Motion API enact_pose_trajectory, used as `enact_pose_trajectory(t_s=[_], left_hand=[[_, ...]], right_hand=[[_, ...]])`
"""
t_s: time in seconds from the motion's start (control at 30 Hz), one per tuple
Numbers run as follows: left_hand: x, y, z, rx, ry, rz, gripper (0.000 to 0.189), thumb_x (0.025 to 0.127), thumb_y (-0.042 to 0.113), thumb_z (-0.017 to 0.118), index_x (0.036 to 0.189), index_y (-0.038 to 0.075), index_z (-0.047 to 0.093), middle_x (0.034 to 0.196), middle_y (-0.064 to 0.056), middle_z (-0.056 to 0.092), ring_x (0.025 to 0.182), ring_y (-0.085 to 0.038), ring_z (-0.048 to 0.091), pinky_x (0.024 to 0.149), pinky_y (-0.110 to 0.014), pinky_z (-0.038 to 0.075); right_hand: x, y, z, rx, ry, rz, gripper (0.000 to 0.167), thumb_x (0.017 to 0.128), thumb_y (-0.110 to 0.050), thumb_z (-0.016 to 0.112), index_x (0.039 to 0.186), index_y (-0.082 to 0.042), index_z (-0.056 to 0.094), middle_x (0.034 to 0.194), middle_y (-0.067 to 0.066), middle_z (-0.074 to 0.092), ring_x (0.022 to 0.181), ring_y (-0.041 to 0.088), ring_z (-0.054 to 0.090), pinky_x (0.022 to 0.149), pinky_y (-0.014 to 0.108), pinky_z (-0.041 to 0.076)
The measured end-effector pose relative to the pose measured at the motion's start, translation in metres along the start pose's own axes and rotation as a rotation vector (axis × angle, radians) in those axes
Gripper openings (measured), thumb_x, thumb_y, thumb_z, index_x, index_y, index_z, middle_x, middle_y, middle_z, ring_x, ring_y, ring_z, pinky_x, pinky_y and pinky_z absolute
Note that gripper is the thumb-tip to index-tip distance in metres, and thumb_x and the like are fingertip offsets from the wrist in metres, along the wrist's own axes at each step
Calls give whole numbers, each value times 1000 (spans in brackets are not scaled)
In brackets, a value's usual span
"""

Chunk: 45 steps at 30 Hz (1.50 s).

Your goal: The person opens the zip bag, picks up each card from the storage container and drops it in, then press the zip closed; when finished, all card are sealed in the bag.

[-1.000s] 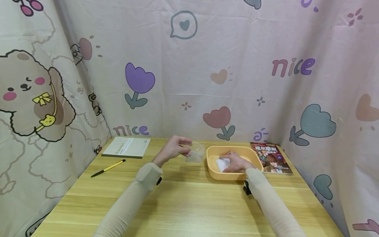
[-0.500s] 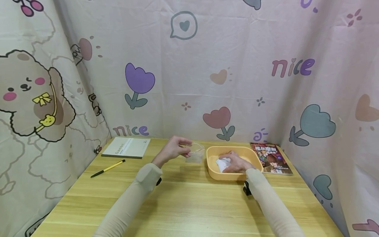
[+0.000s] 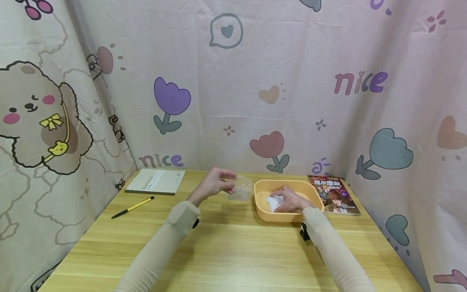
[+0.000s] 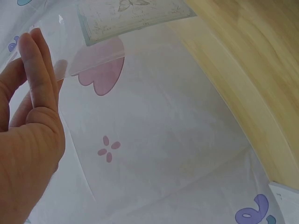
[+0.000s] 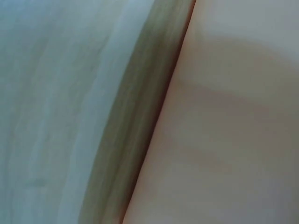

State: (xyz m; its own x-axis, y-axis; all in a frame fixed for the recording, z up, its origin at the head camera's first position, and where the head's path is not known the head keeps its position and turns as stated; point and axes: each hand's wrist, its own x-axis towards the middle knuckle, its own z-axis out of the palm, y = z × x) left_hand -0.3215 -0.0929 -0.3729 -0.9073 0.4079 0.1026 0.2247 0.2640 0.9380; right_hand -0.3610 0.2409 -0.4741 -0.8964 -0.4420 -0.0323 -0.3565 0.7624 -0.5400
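1. Left hand (image 3: pixel 215 183) had a clear bag (image 3: pixel 240 194) pinched by its top edge, probably so the mouth gaped, hanging just beside the yellow tub (image 3: pixel 279 217).
2. Right hand (image 3: pixel 290 200) was down in the tub, thumb and fingers around some white scrap (image 3: pixel 273 204), paper maybe. Guessing that straddle was for a steady hold.
3. Pose-wise, left fingers pointed toward the tub; right wrist sat over its near right corner.
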Motion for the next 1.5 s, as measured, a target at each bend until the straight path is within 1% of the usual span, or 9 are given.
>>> enact_pose_trajectory(t_s=[0.27,0.47,0.57,0.77,0.93,1.07,1.23,1.37,1.5], left_hand=[[1,0,0,-2,6,0,39,87,-7,67,125,-10,60,124,-27,64,70,-18,72,73,-39,65],[0,0,0,-3,4,-4,37,87,-6,67,125,-8,62,124,-26,64,71,-19,73,82,-53,61],[-1,0,0,2,4,-5,39,88,-6,67,126,-9,61,124,-26,64,71,-19,73,78,-47,63],[-2,-1,0,-1,2,5,37,88,-6,67,125,-9,61,123,-27,64,71,-20,73,71,-37,65],[-2,-1,0,6,2,10,35,88,-5,67,123,-7,63,123,-26,64,72,-21,73,71,-37,65],[-2,-2,0,7,5,8,36,88,-4,68,123,-7,63,123,-26,64,73,-22,73,72,-39,65],[-1,-3,1,3,0,-6,36,89,-4,67,124,-7,62,125,-27,63,74,-23,73,74,-41,65],[0,-4,1,8,-15,-5,35,89,-7,64,124,-10,60,126,-31,61,75,-27,73,76,-44,64],[2,-7,1,12,-19,-8,36,89,-7,64,125,-11,59,126,-31,61,77,-29,73,80,-51,62]], right_hand=[[3,0,-4,-10,-23,9,63,68,-20,89,126,-12,64,127,15,50,105,26,45,86,32,42],[3,2,-3,-15,-18,9,61,68,-21,90,122,-13,63,122,14,51,104,27,45,85,33,42],[3,3,-2,4,-8,7,61,68,-20,90,121,-13,60,122,13,52,106,26,45,89,37,44],[2,3,-1,17,-2,2,72,68,-18,90,132,-14,59,124,14,51,108,26,45,93,40,44],[2,0,-2,4,-40,-5,63,70,-19,88,128,-15,65,131,13,49,114,27,43,99,45,41],[2,-3,-4,-43,-70,-16,64,72,-22,87,131,-16,63,133,14,48,116,28,42,101,49,40],[5,-3,-6,-106,-91,-31,64,73,-26,87,131,-16,63,132,14,50,114,28,42,99,47,40],[8,-4,-7,-115,-104,3,63,71,-27,88,129,-20,64,127,12,50,112,27,42,100,49,40],[9,-6,-8,-103,-116,40,63,69,-26,88,127,-22,65,124,12,50,112,29,41,101,56,40]])
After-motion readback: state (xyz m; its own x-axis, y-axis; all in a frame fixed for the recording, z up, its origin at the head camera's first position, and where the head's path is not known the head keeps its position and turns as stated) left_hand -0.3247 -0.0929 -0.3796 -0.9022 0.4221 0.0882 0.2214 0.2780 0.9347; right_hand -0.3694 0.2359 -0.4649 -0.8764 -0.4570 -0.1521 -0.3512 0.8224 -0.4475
